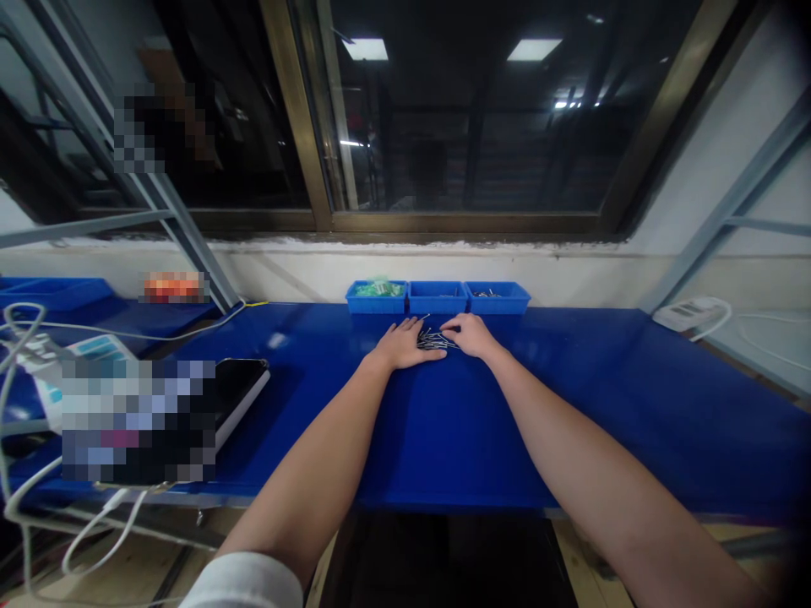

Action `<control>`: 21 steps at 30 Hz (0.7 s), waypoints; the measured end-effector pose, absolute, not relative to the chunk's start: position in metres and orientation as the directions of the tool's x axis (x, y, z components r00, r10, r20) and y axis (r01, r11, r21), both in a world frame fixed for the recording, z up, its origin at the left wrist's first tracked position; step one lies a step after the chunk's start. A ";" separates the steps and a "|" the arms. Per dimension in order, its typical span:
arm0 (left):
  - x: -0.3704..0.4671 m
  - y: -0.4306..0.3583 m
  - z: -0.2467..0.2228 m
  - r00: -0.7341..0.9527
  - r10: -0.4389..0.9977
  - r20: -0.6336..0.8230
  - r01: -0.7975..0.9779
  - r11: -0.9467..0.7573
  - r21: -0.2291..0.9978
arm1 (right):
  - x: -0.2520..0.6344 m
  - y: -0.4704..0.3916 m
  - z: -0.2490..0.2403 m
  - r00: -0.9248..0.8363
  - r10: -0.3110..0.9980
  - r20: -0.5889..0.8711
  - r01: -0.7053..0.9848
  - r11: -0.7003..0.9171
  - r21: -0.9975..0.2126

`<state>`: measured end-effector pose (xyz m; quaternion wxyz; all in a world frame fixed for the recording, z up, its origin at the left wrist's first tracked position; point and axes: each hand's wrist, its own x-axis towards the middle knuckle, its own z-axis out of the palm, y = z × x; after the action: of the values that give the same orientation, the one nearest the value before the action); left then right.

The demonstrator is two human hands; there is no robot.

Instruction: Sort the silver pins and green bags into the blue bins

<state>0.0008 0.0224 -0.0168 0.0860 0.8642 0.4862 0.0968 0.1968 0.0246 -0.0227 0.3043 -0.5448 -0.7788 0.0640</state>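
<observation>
Blue plastic marks a worker's bench (456, 447), where three bins stand in a row along the far edge: the left bin (377, 307) holding green material, the middle bin (437, 307) and right bin (499, 306) holding small pieces. At left, a dark-screened device (239, 395) rests near white cables (25, 306); a white box (683, 315) lies at far right. Thin, straight, silvery pins (432, 340) lie bunched on the bench just near of the middle bin, partly hidden by both hands. The left hand (399, 344) curves around them palm down, its grip spread, thumb apart. The right hand (474, 335) bends over their right end; whether its grip is clamped on one cannot be told.
</observation>
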 end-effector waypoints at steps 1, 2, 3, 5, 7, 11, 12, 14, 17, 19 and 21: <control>0.001 0.023 -0.017 0.509 0.856 0.088 0.823 -0.514 0.242 | 0.196 0.025 -0.023 -0.224 0.888 0.402 0.813 0.398 -0.425; 0.001 0.023 -0.018 0.511 0.855 0.095 0.821 -0.517 0.243 | 0.196 0.026 -0.024 -0.223 0.888 0.401 0.815 0.395 -0.423; 0.000 0.023 -0.019 0.512 0.853 0.104 0.818 -0.521 0.246 | 0.195 0.027 -0.025 -0.220 0.890 0.400 0.817 0.392 -0.423; 0.000 0.024 -0.020 0.512 0.850 0.128 0.810 -0.527 0.257 | 0.195 0.028 -0.025 -0.213 0.895 0.391 0.821 0.381 -0.425; 0.000 0.024 -0.020 0.508 0.845 0.167 0.800 -0.535 0.271 | 0.194 0.028 -0.026 -0.200 0.905 0.376 0.831 0.360 -0.424; 0.001 0.024 -0.018 0.509 0.801 0.315 0.751 -0.592 0.292 | 0.194 0.027 -0.025 -0.158 0.910 0.383 0.824 0.335 -0.456; 0.001 0.023 -0.016 0.509 0.783 0.357 0.735 -0.611 0.292 | 0.193 0.027 -0.025 -0.149 0.908 0.391 0.805 0.341 -0.485; 0.002 0.023 -0.014 0.508 0.747 0.429 0.704 -0.647 0.291 | 0.193 0.025 -0.023 -0.134 0.906 0.401 0.745 0.359 -0.562; 0.003 0.023 -0.010 0.510 0.709 0.488 0.670 -0.683 0.291 | 0.191 0.022 -0.019 -0.151 0.910 0.385 0.598 0.394 -0.697; 0.003 0.022 -0.009 0.512 0.696 0.503 0.658 -0.695 0.291 | 0.189 0.020 -0.016 -0.170 0.915 0.366 0.482 0.401 -0.779; 0.004 0.021 -0.007 0.517 0.688 0.509 0.646 -0.704 0.294 | 0.187 0.017 -0.013 -0.177 0.928 0.327 0.379 0.371 -0.848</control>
<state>0.0038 0.0214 -0.0068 0.0336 0.8704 0.3831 0.3075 0.1869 0.0172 -0.0133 0.4408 -0.4663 -0.7009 0.3115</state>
